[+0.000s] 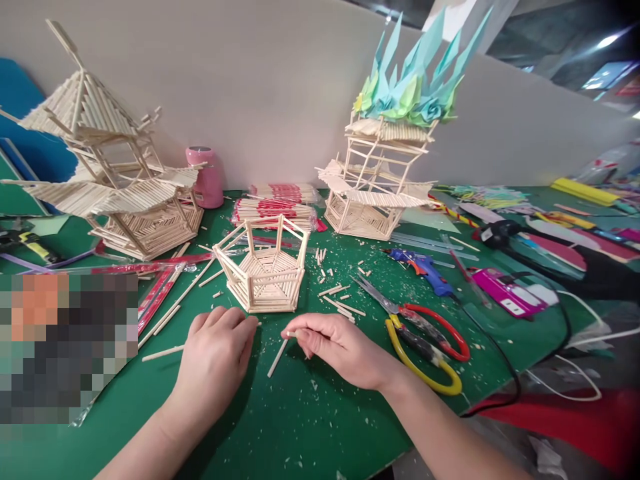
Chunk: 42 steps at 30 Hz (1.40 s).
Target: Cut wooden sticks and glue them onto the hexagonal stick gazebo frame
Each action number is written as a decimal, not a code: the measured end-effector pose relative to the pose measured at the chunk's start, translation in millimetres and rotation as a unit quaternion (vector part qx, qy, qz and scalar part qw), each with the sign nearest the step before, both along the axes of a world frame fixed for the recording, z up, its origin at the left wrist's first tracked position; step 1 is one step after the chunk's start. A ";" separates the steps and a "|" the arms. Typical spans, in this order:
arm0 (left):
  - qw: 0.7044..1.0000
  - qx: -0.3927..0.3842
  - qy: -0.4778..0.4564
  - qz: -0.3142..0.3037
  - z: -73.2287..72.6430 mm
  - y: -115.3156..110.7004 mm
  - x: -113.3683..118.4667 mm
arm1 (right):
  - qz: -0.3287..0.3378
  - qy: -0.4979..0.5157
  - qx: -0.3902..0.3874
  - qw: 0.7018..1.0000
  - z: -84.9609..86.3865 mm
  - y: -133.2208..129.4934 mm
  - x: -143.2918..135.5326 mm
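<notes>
My left hand [217, 350] is closed, its fingers curled down over the green table [260, 433]. A thin wooden stick [163, 353] runs out to the left from beneath it. My right hand [335, 343] pinches a short piece of stick [295, 334] between thumb and fingers. Another short stick [277, 359] slants on the table just below those fingertips. Beyond both hands stands a small open frame of sticks [273, 287], with a hexagonal floor, upright posts and top rails. What my left fingertips hold is mostly hidden; a small tip shows beside them.
Large scissors [425, 340] lie right of my right hand, with a blue glue gun [423, 269] beyond. Cut sticks [345, 307] are scattered near the frame. Stick pavilions [120, 200] [370, 200] stand behind. Bundled sticks [275, 213] and a pink bottle [206, 179] sit at the back.
</notes>
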<state>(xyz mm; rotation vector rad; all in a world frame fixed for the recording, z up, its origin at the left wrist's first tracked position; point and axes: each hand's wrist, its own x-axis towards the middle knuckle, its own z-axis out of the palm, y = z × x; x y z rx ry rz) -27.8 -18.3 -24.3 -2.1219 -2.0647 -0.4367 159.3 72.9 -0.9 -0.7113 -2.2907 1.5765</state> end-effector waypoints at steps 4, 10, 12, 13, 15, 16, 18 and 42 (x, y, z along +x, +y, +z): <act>0.998 0.042 -0.041 0.019 3.0 -0.6 2.4 | -0.005 0.020 -0.030 0.999 -0.9 0.8 -3.0; 0.915 0.012 -0.402 -0.026 11.9 -3.6 17.2 | -0.032 0.071 -0.033 0.996 7.4 -3.9 -13.2; 0.850 -0.068 -0.522 -0.039 14.8 -4.4 21.4 | -0.049 0.113 0.007 0.992 5.9 -5.5 -17.9; 0.813 -0.102 -0.571 -0.044 16.0 -4.7 23.1 | -0.055 0.131 0.015 0.990 4.4 -6.6 -20.0; 0.747 -0.145 -0.647 -0.041 17.5 -5.3 25.7 | -0.065 0.152 0.018 0.986 0.7 -9.7 -23.8; 0.722 -0.154 -0.673 -0.031 17.8 -5.5 26.8 | -0.072 0.157 0.024 0.985 -0.9 -11.5 -25.3; 0.691 -0.158 -0.705 -0.005 17.7 -5.4 28.6 | -0.092 0.163 0.051 0.981 -2.5 -14.9 -27.2; 0.749 -0.121 -0.650 0.030 12.0 -7.4 30.3 | -0.296 -0.375 0.211 0.853 0.6 38.0 157.1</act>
